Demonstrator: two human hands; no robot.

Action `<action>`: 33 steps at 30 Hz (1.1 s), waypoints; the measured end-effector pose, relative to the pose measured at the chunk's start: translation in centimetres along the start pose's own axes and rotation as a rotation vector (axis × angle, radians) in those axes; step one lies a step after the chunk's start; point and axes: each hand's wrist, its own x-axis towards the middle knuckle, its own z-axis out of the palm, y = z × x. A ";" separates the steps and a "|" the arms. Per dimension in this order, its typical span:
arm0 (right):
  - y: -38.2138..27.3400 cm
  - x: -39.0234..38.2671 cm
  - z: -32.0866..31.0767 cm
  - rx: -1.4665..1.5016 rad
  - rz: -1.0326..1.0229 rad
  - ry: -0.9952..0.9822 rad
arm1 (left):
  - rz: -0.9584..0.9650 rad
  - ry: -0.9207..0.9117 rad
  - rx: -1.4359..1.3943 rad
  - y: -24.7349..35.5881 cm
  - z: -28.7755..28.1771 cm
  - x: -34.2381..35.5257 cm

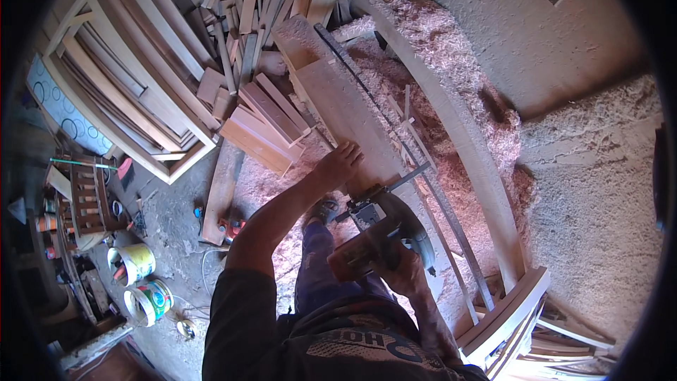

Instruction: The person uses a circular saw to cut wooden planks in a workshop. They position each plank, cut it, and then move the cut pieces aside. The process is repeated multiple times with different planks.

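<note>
My right hand [404, 271] is wrapped round the handle of a circular saw [388, 226]. The saw rests at the near end of a long wide plank [345, 106], and a thin metal guide bar [409, 178] sticks out from it to the right. Farther up, my left hand [344, 162] lies on the plank near its left edge, fingers stretched over the wood and holding no tool. Sawdust lightens the plank's far end. The blade's contact with the wood cannot be made out.
Curved timber [451, 113] lies right of the plank on heaped shavings [430, 28]. Short blocks [264, 123] are stacked left of it, with offcuts [247, 7] behind. Wooden frames [134, 70] lean at far left. Two buckets [151, 301] stand on the floor, lower left.
</note>
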 end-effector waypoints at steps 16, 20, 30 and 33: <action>-2.5 2.7 -0.5 -0.074 0.032 -0.145 | 0.007 -0.031 -0.149 -2.4 0.1 -0.2; -5.6 5.3 0.1 -0.096 0.035 -0.172 | -0.057 -0.040 -0.191 -5.0 0.6 -2.1; -9.2 14.9 2.7 -0.142 -0.035 -0.114 | -1.651 0.121 -1.535 1.2 -8.9 -13.1; -11.3 17.4 3.2 -0.124 -0.094 -0.129 | -1.552 0.338 -1.823 3.9 -11.1 -11.9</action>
